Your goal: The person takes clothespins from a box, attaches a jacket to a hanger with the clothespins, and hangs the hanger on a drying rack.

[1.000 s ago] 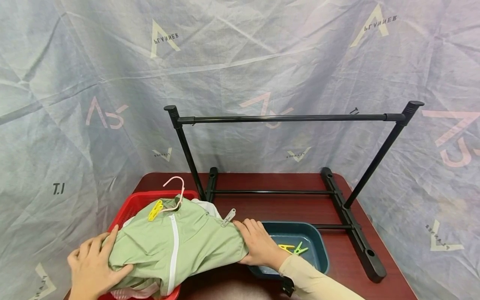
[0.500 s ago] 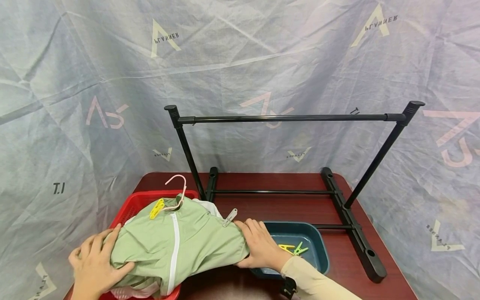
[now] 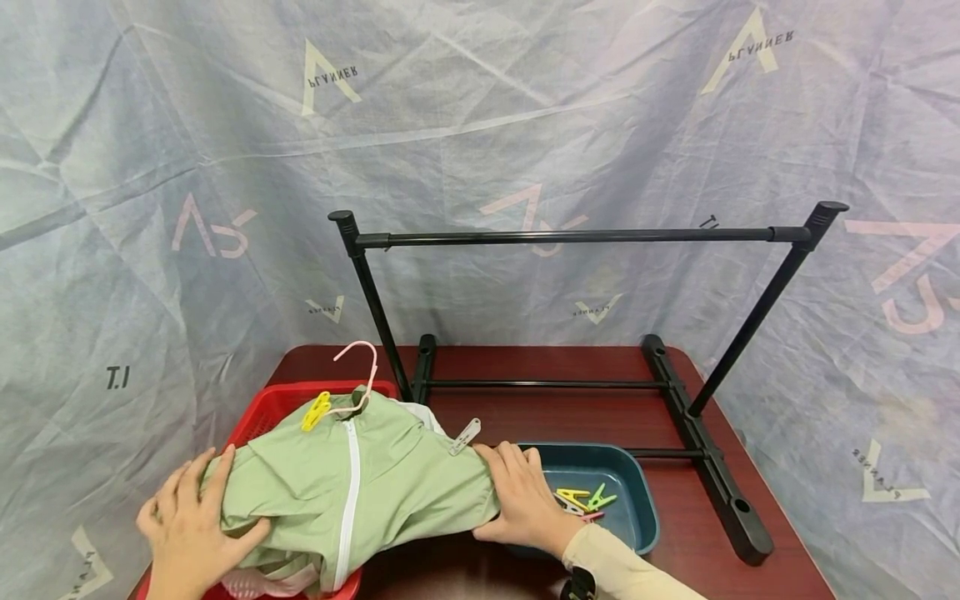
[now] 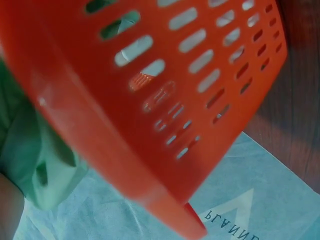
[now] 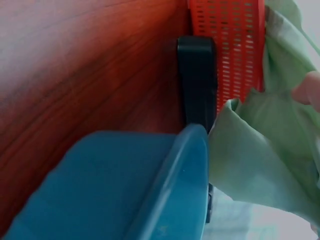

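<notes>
pale-green fabric spreads across seven o'clock: a white-zipped jacket (image 3: 386, 479) on a pink hanger (image 3: 374, 367), draped over the red slotted basket (image 3: 258, 421). my hands sit well apart at the jacket's two sides. with my right hand (image 3: 525, 500), at half past five, i pinch what looks like the sleeve end between thumb and fingers; my left hand (image 3: 187, 525), near eight, rests on the opposite edge, and i cannot tell whether it truly grips. if i tug the right side too hard, the shoulder could slide off the hanger. the grey clothespin (image 3: 466, 436), at the jacket's two o'clock, sits just beside my fingertips, so a careless knuckle could knock it loose; the yellow clothespin (image 3: 316, 412) at its eleven seems safer, away from both hands. loose cloth on the left hangs past the basket rim, and lifting could snag it there. toward five o'clock, a trailing cuff might catch the blue tub (image 3: 647, 500) and scatter the small clothespins (image 3: 602, 498) inside.
</notes>
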{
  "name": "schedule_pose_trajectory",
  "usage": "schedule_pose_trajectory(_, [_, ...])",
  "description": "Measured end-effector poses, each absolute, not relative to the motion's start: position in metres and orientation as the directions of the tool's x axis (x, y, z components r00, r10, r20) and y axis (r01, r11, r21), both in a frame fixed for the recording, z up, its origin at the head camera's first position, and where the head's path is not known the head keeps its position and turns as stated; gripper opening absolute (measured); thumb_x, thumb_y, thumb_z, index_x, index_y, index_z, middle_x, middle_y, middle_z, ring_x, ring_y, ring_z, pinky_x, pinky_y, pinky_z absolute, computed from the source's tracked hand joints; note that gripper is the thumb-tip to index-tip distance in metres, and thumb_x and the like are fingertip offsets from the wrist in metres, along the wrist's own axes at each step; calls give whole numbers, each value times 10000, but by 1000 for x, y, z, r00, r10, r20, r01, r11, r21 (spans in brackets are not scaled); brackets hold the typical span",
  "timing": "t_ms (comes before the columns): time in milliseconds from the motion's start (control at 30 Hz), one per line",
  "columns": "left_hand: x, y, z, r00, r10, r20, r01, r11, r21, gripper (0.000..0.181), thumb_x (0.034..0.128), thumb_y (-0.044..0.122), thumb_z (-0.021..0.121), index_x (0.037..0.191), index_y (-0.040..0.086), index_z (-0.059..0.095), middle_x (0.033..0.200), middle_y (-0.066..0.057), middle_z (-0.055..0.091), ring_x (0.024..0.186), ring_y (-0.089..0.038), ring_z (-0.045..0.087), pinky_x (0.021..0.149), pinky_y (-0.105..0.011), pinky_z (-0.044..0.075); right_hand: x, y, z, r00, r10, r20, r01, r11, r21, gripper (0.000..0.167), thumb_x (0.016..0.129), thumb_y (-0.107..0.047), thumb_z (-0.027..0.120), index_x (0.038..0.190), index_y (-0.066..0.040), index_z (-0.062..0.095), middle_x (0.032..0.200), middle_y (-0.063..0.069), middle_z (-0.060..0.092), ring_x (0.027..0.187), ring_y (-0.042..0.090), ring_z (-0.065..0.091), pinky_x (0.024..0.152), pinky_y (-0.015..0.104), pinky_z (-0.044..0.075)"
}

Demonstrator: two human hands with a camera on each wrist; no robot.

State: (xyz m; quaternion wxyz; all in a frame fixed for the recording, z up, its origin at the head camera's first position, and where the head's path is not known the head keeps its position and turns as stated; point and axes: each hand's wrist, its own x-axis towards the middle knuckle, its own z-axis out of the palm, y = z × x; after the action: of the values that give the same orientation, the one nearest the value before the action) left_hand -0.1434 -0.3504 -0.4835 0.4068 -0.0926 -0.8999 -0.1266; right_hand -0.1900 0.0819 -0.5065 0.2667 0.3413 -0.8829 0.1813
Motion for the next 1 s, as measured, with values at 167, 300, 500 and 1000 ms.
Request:
schedule_pose_trajectory(167, [-141, -348, -486, -647, 21, 762, 257, 947, 192, 1120, 731, 902, 388, 1489, 77, 400, 1362, -284, 369, 1195, -533, 280, 835, -704, 150, -185, 81, -509, -608, -463, 645, -685, 716, -132, 1125, 365, -523, 863, 1324, -46, 518, 1002, 27, 499, 851, 167, 474, 700, 346, 263])
schedule_pose_trajectory(300, [-143, -347, -489, -607, 3, 794, 259, 946, 195, 1091, 740, 859, 432, 1474, 53, 413, 1375, -300, 344, 1215, -539, 249, 852, -701, 140, -183, 81, -511, -604, -426, 674, -673, 726, -144, 1118, 355, -506, 861, 1316, -55, 510, 985, 24, 492, 847, 167, 475, 701, 343, 274])
schedule_pose_trajectory(500, [-145, -345, -491, -554, -7, 833, 276, 942, 192, 1092, 743, 840, 449, 1483, 38, 409, 1400, -284, 323, 1253, -526, 225, 850, -703, 129, -180, 85, -513, -609, -370, 702, -656, 732, -184, 1098, 359, -491, 860, 1306, -49, 524, 950, 11, 492, 829, 152, 463, 695, 329, 274])
schedule_pose_trajectory(1000, [-148, -338, -496, -521, 12, 853, 305, 937, 173, 1114, 762, 828, 442, 1506, 5, 340, 1448, -265, 257, 1181, -542, 228, 798, -675, 145, -172, 99, -512, -669, -259, 696, -583, 764, -275, 1103, 357, -460, 903, 1303, -37, 523, 952, 25, 503, 818, 167, 470, 688, 325, 253])
